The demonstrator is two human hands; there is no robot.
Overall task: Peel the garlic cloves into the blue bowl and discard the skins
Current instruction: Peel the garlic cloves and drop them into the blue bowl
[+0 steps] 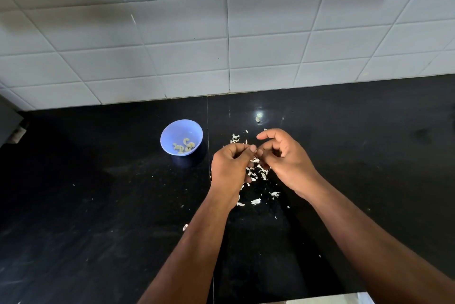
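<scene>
Head view. Black bench (98, 205). Blue bowl (181, 137), left of both hands, holding peeled cloves (183, 147). Left hand (230, 168) and right hand (283, 158) meet fingertip to fingertip, each grip narrow, curled round something too small to identify. Skins (257, 170) scattered beneath and around them. One loose clove (257, 119) beyond.

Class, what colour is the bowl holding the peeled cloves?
Light blue bowl, seen clearly in the head view.

bowl (181, 136): 1 | peeled cloves (184, 146): roughly 7 | hands (230, 165): 2
</scene>
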